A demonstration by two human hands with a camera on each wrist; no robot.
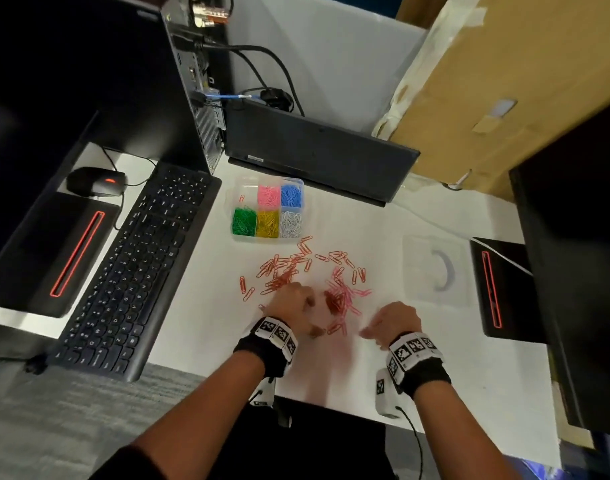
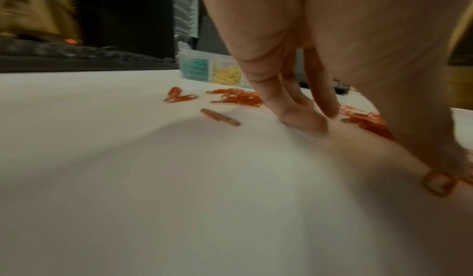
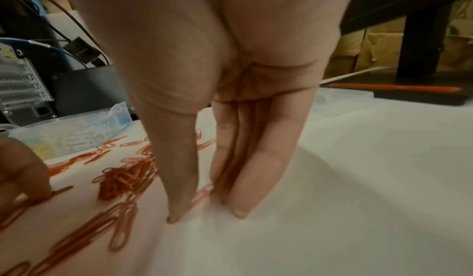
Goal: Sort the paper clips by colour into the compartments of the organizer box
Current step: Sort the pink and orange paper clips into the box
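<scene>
The clear organizer box (image 1: 307, 216) stands mid-table with pink, blue, green, yellow and white clips in separate compartments; its far-left compartment has a single red clip. Loose red paper clips (image 1: 288, 268) lie spread before it, beside a denser red and pink pile (image 1: 340, 296). My left hand (image 1: 312, 317) is over the near edge of the spread, straight fingers (image 2: 304, 118) pressing the table and the thumb resting on a clip (image 2: 439, 181). My right hand (image 1: 374, 337) touches the table with straight fingers and thumb (image 3: 176, 209); a pinkish clip (image 3: 203, 195) lies between them.
A black keyboard (image 1: 134, 268) and mouse (image 1: 95, 181) lie left, a computer tower (image 1: 192, 81) behind them. A closed laptop (image 1: 317, 150) sits behind the box. The clear lid (image 1: 435, 268) rests right, near a monitor base (image 1: 497, 289). A cardboard box (image 1: 504, 81) leans at back right.
</scene>
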